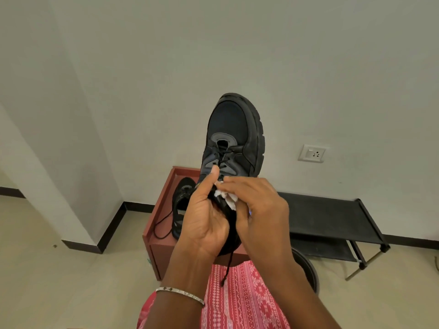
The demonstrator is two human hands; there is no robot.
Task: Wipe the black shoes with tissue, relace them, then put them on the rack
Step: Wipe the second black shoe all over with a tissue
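I hold a black shoe (234,131) up in front of me, toe pointing up and away. My left hand (204,217) grips its heel end, thumb up against the laces. My right hand (259,210) pinches a crumpled white tissue (228,198) against the shoe's collar. A loose lace end (226,269) dangles below my hands. The second black shoe (181,205) lies on a reddish-brown stool (156,219) behind, its lace trailing across the top. The black shoe rack (332,217) stands against the wall at the right.
A white wall with a socket (311,153) is straight ahead. A dark round bin (306,269) sits on the beige floor by my right arm. My lap, in red patterned cloth (240,302), fills the bottom of the view.
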